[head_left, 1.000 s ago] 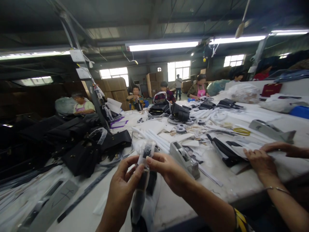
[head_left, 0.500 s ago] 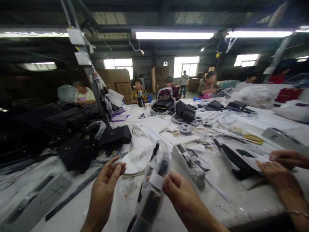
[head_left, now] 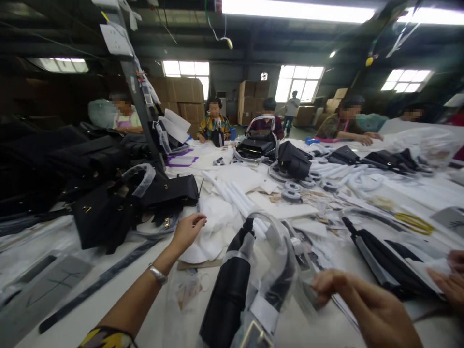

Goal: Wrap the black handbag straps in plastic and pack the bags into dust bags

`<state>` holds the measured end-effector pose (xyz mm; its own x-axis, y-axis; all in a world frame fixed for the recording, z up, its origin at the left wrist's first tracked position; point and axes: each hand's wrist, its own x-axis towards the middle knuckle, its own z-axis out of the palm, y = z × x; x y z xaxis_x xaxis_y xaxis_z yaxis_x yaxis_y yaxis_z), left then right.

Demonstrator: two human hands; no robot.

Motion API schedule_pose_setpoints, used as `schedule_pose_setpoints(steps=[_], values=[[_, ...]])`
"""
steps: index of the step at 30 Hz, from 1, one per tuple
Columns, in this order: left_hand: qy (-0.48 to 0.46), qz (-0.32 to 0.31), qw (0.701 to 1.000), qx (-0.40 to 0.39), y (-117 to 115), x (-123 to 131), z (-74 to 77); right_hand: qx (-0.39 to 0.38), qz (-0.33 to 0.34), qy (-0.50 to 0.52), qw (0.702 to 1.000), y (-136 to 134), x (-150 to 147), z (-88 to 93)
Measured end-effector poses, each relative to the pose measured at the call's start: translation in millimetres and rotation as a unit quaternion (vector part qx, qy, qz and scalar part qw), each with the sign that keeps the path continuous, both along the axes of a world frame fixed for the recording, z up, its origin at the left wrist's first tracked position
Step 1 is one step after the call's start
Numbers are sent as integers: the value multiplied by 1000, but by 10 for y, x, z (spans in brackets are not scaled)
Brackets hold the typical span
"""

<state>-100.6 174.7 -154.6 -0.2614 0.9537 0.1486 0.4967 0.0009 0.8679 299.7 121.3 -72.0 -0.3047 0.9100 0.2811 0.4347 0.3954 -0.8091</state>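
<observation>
While the black bag (head_left: 226, 299) lies on the white table (head_left: 87, 314) in the lower centre of the frame, neither hand is seen to grip it. The left hand (head_left: 188, 234), left of centre, is slack, its fingers bent near the white padding (head_left: 212, 241) with nothing visible between them. The right hand (head_left: 369, 302), lower right, curls its fingers beside the grey tape dispenser (head_left: 306, 261); blur hides the fingertips, so I cannot tell whether they pinch anything.

The bag's handle (head_left: 284, 268) arches up to the right of its body, wrapped in clear film, with 1 white band (head_left: 264, 311) around it above a gold buckle (head_left: 256, 336). I judge the bag fairly light and soft-sided, the handle stiffer and springy, and the film slippery and easy to wrinkle. The banded part of the handle looks the surest hold, with the other hand steadying the body; the buckle could scratch.

At the right edge, 1 co-worker's hand (head_left: 440, 282) is near another black bag (head_left: 384, 266).
</observation>
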Motion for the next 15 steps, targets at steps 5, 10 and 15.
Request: schedule_pose_setpoints(steps=[5,10,15], values=[[34,-79,994,-74,-525,-81,97,108,-52,-137,983,559,-32,287],[106,-66,983,-131,-1053,142,-64,139,36,-128,981,535,-283,196],[177,-54,968,-170,-940,389,-310,131,55,-129,981,406,-217,-38]])
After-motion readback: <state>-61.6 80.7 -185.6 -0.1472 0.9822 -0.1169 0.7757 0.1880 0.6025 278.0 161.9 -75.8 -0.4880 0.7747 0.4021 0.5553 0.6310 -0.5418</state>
